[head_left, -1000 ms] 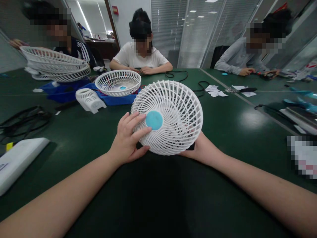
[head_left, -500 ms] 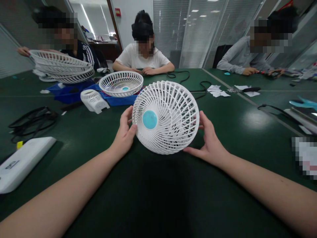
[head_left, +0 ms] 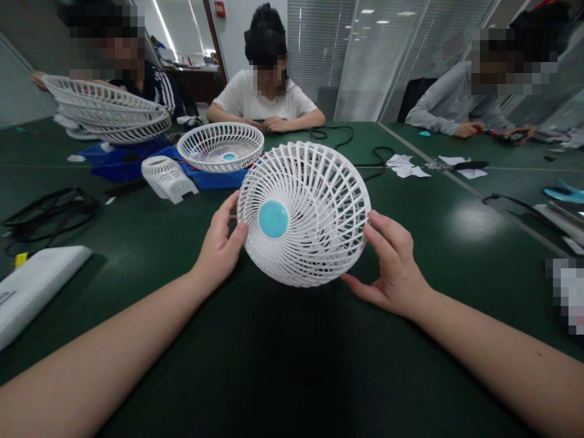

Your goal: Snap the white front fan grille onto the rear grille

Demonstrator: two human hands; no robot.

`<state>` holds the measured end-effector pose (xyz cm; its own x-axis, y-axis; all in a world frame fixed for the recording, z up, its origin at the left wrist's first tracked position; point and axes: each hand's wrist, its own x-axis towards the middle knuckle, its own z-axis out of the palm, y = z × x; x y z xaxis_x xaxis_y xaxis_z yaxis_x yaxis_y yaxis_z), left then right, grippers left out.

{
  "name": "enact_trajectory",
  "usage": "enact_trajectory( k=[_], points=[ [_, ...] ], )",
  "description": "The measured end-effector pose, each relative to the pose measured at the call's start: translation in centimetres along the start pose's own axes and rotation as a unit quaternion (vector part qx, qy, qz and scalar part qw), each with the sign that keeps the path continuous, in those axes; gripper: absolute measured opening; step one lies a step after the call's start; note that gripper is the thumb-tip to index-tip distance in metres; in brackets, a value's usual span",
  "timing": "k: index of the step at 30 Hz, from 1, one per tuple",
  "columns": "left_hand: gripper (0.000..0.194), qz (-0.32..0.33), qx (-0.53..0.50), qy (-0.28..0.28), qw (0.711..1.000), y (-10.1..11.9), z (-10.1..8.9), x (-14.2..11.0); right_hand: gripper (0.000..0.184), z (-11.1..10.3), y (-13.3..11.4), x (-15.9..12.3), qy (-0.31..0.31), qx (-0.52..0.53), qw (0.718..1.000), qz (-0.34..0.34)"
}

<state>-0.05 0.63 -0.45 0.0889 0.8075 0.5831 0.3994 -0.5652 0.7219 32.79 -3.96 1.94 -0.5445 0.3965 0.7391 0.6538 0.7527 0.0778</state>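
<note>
Above the green table [head_left: 301, 377] a round white fan grille [head_left: 314, 243] with a blue centre cap is held up, tilted toward me. My left hand [head_left: 221, 234] grips its left rim, thumb in front and fingers partly hidden behind. At the opposite rim, my right hand [head_left: 395, 264] has its fingertips on the right edge and its thumb by the lower edge. Just beyond lies a second white grille [head_left: 219, 146] with a blue centre, resting over a blue bin [head_left: 219, 180]. Left of it is a white vented plastic housing [head_left: 168, 177].
Stacked white grilles [head_left: 109, 115] stand at the back left, near a person there. Black cable [head_left: 52, 213] and a white box-like device [head_left: 41, 286] lie to the left. Paper scraps [head_left: 404, 164] and scissors-like blue handles [head_left: 566, 191] are on the right. Two more people sit across the table.
The grille has come slightly nearer and looks a little larger. My right fingers have moved up against its right rim. The view has shifted slightly.
</note>
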Motion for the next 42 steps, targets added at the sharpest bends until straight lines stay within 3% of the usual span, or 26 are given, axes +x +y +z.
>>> enact_trajectory(
  k=[8,17,22,26,33,42],
  points=[
    [0.081,0.039,0.033,-0.023,0.998,-0.9,-0.3,0.0,0.103,-0.2,0.1,0.1,-0.014,-0.012,1.000,-0.004],
    [0.081,0.053,0.041,-0.033,0.997,-1.2,-0.2,0.1,0.098,-0.5,0.2,0.2,-0.013,0.010,1.000,0.006],
    [0.080,0.048,0.048,-0.030,0.997,-0.9,-0.1,0.1,0.098,-0.5,0.2,0.3,0.016,0.022,1.000,-0.013],
    [0.079,0.059,0.062,-0.029,0.996,-0.8,-0.2,0.1,0.091,-0.3,0.3,0.3,0.015,0.032,0.999,-0.010],
    [0.077,0.072,0.074,-0.018,0.995,-1.1,-0.1,0.1,0.058,-0.1,0.3,0.6,0.066,0.003,0.996,-0.052],
    [0.079,0.058,0.055,-0.023,0.997,-0.9,0.0,0.1,0.057,-0.4,0.0,0.8,0.083,-0.024,0.994,-0.062]
  ],
)
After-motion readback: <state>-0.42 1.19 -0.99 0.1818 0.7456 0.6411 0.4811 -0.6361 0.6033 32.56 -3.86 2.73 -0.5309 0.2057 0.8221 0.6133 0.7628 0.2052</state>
